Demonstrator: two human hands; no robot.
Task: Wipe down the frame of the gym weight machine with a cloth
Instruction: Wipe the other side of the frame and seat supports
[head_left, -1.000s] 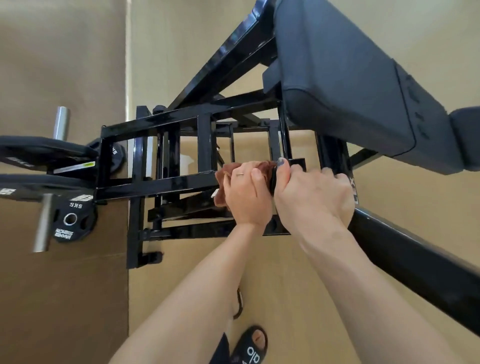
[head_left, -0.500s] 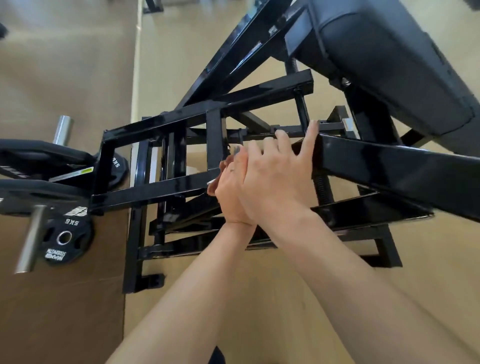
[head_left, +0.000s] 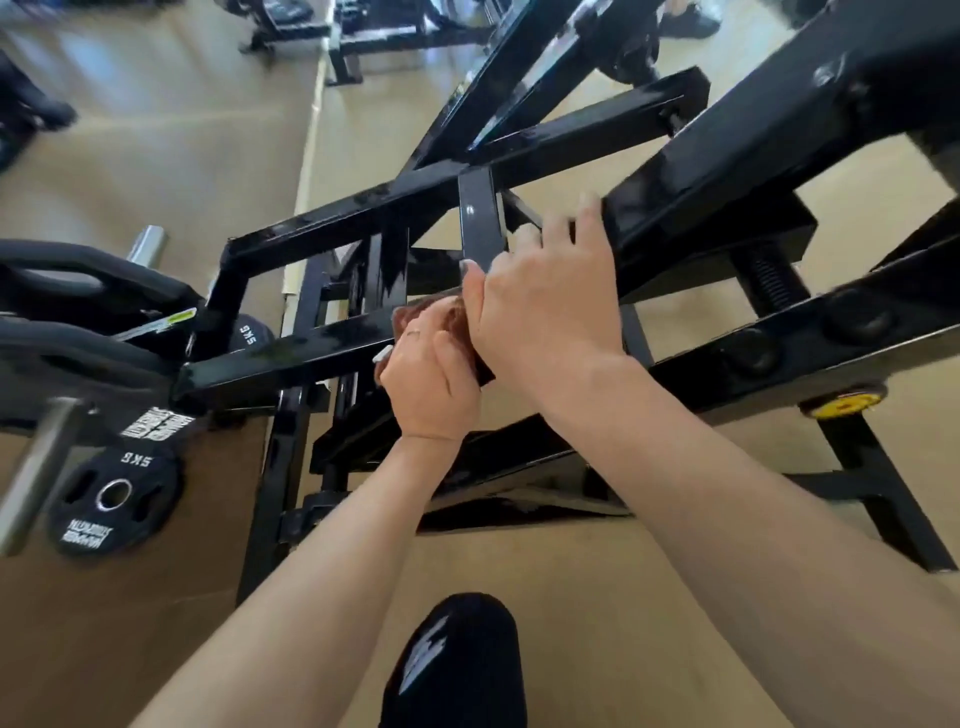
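The black steel frame (head_left: 322, 340) of the weight machine fills the middle of the head view, its bars crossing in front of me. My left hand (head_left: 428, 382) grips a reddish-brown cloth (head_left: 441, 314) against the end of a lower crossbar. My right hand (head_left: 545, 301) lies just right of it, fingers spread and resting on a thick black beam (head_left: 727, 171) that slants up to the right. Most of the cloth is hidden behind both hands.
Black 5 kg weight plates (head_left: 111, 499) hang on steel pegs (head_left: 36, 462) at the left. A yellow cap (head_left: 844, 404) sits on the right beam. More machines (head_left: 363, 31) stand at the far end of the tan floor. My dark-clad knee (head_left: 452, 660) is at the bottom.
The view has lifted and the padded seat has left the frame. My right hand has shifted from the bar end onto the thick beam with fingers spread; my left hand keeps the cloth on the crossbar.
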